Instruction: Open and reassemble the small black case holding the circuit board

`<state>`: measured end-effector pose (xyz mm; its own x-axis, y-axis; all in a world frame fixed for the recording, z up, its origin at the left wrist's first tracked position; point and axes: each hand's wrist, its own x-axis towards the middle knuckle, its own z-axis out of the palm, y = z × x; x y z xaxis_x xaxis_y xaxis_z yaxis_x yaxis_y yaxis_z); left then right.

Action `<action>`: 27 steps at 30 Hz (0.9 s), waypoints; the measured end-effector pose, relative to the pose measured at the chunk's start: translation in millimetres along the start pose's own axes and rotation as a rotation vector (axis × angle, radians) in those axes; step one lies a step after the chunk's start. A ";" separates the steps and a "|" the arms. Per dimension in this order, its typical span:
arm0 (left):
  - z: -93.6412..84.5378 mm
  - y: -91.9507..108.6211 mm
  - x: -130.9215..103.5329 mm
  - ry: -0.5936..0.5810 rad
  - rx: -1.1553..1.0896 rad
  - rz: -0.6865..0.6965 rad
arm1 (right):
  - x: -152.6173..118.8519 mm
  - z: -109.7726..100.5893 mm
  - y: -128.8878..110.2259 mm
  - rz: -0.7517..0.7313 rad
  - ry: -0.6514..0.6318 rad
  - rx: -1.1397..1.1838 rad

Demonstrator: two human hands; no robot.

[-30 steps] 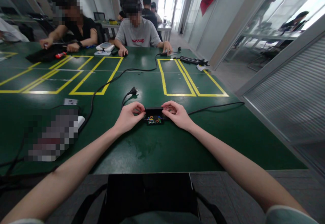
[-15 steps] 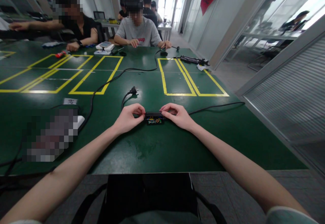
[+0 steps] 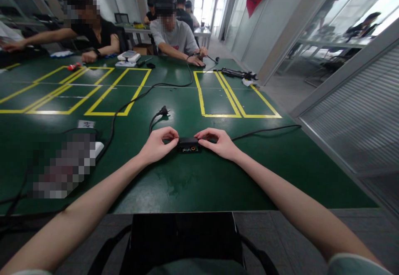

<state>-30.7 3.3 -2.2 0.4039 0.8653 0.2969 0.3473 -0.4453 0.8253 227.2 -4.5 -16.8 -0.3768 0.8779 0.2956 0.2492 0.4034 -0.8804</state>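
Observation:
Between my two hands a black power adapter casing sits on the green table, its plastic cover (image 3: 188, 141) tilted over the lower half. Part of a circuit board (image 3: 190, 149) with a copper ring coil shows below the cover's near edge. My left hand (image 3: 160, 142) pinches the cover's left end between thumb and fingers. At the right end, the thumb and fingers of my right hand (image 3: 217, 142) close on the same cover. A cord with a plug (image 3: 163, 111) lies just beyond my left hand, and another black cable (image 3: 264, 130) runs off to the right behind my right hand.
A blurred-out object (image 3: 67, 162) lies at the left beside a long black cable (image 3: 124, 106). Yellow tape outlines (image 3: 238, 116) mark the table. A co-worker (image 3: 174, 38) across the table handles a small dark item; another person (image 3: 93, 33) reaches left.
The cover has come down over the circuit board, so less of the board shows. Across the table, the co-worker's hands have come together at the right.

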 end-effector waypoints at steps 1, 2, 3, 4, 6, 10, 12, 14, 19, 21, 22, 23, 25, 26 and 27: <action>-0.2 -0.2 0.0 0.001 0.002 0.000 | -0.2 0.0 0.0 -0.007 -0.011 -0.009; -0.3 -0.4 -0.1 0.003 0.005 0.001 | -0.5 0.0 0.1 -0.014 -0.024 -0.022; -0.4 -0.5 -0.2 0.005 0.010 0.003 | -0.8 0.0 0.1 -0.019 -0.036 -0.036; -0.4 -0.6 -0.3 0.004 0.015 0.004 | -1.2 -0.1 0.0 -0.022 -0.048 -0.052; -0.1 -0.9 -0.6 -0.007 0.026 0.006 | -1.8 -0.5 -0.3 -0.022 -0.067 -0.090; 0.9 -1.7 -1.2 -0.049 0.043 0.006 | -2.8 -2.6 -0.4 -0.041 -0.086 -0.170; 1.1 -2.0 -1.5 -0.063 0.055 0.008 | -3.2 -3.8 0.3 -0.071 -0.087 -0.199; 1.1 -1.9 -1.8 -0.077 0.074 0.012 | -3.5 -4.8 1.1 -0.106 -0.087 -0.217; 0.7 -1.5 -1.4 -0.112 0.131 0.015 | -3.5 -6.6 1.1 -0.150 -0.106 -0.253; 0.3 -1.8 -0.7 -0.121 0.161 0.018 | -3.2 -7.0 0.2 -0.144 -0.117 -0.270; 0.0 -2.0 -0.3 -0.123 0.177 0.022 | -2.9 -7.1 -0.2 -0.137 -0.121 -0.275; -0.3 -2.2 0.1 -0.123 0.190 0.026 | -2.7 -7.0 -0.6 -0.128 -0.125 -0.278; -1.2 -2.4 0.8 -0.124 0.204 0.032 | -2.3 -6.5 -0.9 -0.109 -0.133 -0.278; -1.6 -2.4 1.0 -0.128 0.206 0.034 | -2.1 -6.2 -0.8 -0.100 -0.137 -0.277; -2.0 -2.3 1.1 -0.131 0.206 0.033 | -2.0 -5.9 -0.5 -0.093 -0.141 -0.277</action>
<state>-32.7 5.8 -2.8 0.5198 0.8180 0.2463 0.4916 -0.5222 0.6969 233.1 -4.9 -14.7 -0.5246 0.7972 0.2987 0.4338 0.5522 -0.7119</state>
